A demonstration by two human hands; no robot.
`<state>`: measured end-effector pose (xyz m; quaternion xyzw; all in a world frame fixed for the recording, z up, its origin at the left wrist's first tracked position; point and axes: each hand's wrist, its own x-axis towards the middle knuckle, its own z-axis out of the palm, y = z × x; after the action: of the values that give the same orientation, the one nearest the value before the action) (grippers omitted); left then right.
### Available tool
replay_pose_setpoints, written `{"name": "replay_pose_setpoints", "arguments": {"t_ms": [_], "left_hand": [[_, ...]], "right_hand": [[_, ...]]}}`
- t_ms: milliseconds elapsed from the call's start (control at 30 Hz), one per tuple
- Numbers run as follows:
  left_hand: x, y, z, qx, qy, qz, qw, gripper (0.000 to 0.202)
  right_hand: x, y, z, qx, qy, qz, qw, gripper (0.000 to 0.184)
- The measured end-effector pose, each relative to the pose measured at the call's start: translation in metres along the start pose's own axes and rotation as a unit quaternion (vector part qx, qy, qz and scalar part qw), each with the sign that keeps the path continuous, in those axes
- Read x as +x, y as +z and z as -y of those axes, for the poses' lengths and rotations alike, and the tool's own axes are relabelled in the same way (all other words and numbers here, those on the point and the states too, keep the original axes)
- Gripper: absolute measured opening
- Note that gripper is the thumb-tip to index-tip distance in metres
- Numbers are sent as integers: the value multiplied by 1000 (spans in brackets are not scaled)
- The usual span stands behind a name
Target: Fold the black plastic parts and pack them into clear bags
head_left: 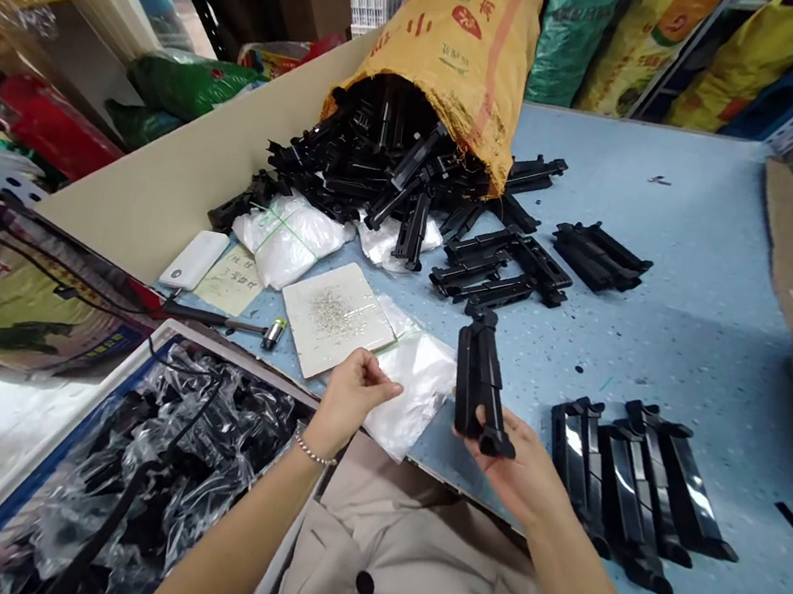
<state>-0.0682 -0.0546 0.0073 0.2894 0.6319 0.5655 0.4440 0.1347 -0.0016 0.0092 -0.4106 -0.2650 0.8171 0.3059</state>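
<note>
At the far left a crate (167,330) stood beside the worktop (703,328), with dark things in clear wrap inside. At the worktop's left corner lay a white box (195,259), partly on a note (230,279). A tool (274,333) lay along the near edge. Behind it was a full white bag (288,240), and next came a flat board (306,333) with tiny bits (339,314) on it.

The left hand (353,396) was by the board's near corner. Its thumb and first finger were close together, and the other fingers were curled. I cannot tell if a tiny bit was between the tips. A thin bag (420,382) lay by them, at the near edge. Farther back, a yellow sack (456,33) lay with its mouth open, and black parts spilled out.

The right hand (503,457) was gripping one black part (484,383) by its low end, with its fingers bent around it. The part was above the near edge, tilted. More parts (638,490) lay side by side near the right end of that edge.
</note>
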Motion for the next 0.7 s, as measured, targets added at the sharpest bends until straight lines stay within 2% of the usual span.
{"name": "replay_pose_setpoints", "arguments": {"t_ms": [133, 200, 267, 333, 433, 500, 600, 700], "left_hand": [[-6, 19, 9, -5, 4, 42, 999, 31], [-10, 21, 10, -7, 23, 57, 998, 24], [-14, 15, 7, 47, 75, 63, 994, 13], [-17, 6, 4, 181, 155, 62, 969, 15], [-18, 1, 1, 367, 238, 62, 897, 36], [-16, 3, 1, 391, 244, 68, 885, 42], [-13, 5, 1, 349, 227, 77, 906, 48], [-20, 5, -2, 328, 252, 75, 907, 54]], "right_hand": [[-9, 8, -5, -17, 35, 78, 996, 25], [-3, 11, -9, -14, 23, 63, 998, 24], [3, 7, -9, -17, 10, 33, 999, 26], [4, -3, -5, -44, 2, 10, 999, 28], [-12, -15, 2, -70, -15, -13, 997, 29], [-31, -19, 2, -39, 23, 11, 999, 26], [-54, -20, -8, 34, 151, 81, 985, 24], [-55, -22, -24, 109, 231, 102, 961, 26]]}}
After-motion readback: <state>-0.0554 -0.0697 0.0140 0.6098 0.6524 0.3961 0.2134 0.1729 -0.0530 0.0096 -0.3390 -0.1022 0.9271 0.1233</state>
